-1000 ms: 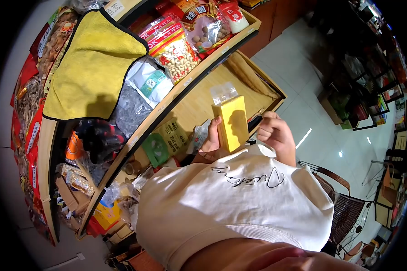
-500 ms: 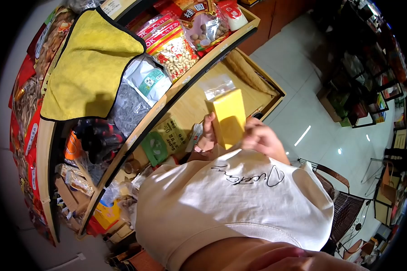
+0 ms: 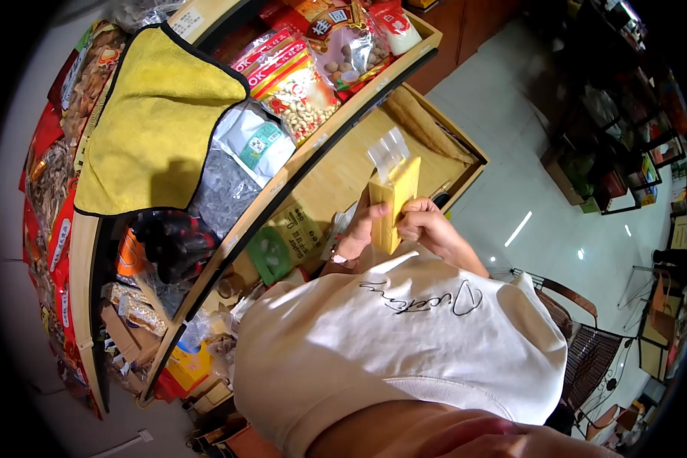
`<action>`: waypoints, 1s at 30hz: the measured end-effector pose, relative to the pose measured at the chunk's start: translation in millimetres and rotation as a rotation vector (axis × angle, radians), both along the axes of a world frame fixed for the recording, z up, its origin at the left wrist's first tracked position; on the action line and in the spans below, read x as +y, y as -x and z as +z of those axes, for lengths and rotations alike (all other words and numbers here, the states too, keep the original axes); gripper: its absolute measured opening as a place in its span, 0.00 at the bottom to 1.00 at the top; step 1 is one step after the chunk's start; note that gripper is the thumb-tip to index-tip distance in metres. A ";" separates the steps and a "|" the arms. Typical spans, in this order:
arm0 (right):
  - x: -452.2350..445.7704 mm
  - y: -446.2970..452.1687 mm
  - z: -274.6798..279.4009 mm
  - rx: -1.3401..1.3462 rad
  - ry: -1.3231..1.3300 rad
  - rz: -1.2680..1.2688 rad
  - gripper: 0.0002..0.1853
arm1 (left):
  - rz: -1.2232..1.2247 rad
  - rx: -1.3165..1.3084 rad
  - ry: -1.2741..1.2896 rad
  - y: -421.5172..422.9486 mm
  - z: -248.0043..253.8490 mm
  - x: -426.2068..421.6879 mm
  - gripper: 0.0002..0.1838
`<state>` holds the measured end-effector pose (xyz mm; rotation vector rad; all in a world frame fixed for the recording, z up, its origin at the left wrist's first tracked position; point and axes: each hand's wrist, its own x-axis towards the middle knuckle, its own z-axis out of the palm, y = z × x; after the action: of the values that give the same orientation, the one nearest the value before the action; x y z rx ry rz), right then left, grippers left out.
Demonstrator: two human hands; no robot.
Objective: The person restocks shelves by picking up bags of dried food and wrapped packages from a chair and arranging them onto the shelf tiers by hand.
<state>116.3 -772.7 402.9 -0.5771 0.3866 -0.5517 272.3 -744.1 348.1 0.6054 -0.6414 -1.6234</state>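
In front of my chest I hold a yellow block-shaped pack point(image 3: 396, 200) upright and slightly tilted, with a clear plastic flap sticking up from its top end. My left hand point(image 3: 362, 227) grips the pack's left side, thumb across it, a band around the wrist. My right hand point(image 3: 427, 224) is closed on the right side, fingers bent against it. What the pack contains cannot be made out. Behind it is a wooden shelf point(image 3: 342, 156). A green and tan bag point(image 3: 271, 253) lies on that shelf, left of my left hand.
A yellow cloth point(image 3: 153, 122) with black edging drapes over the upper shelf. Beside it are a white pouch point(image 3: 256, 141), bags of nuts point(image 3: 301, 107) and other packets. Wicker-backed chairs point(image 3: 588, 362) stand on the tiled floor point(image 3: 496, 183) to the right.
The pack has turned, so a narrower side faces me. My right hand, blurred beside it before, now grips its right side. The shelves have shifted slightly in view.
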 end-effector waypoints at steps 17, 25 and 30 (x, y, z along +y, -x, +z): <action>8.9 -15.5 -6.4 0.144 0.430 0.301 0.23 | 0.060 -0.068 -0.106 -12.5 11.2 18.4 0.35; 11.7 -21.2 -31.8 0.001 0.026 0.407 0.18 | 0.312 0.024 -0.133 -18.4 9.6 47.8 0.38; 7.6 -39.9 -36.8 -0.039 0.041 0.309 0.08 | 0.469 -0.078 -0.018 -28.8 27.7 73.9 0.44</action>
<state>156.2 -765.2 366.1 -0.6508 0.2432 -0.2736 301.1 -670.2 375.8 0.7704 -0.4958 -1.1730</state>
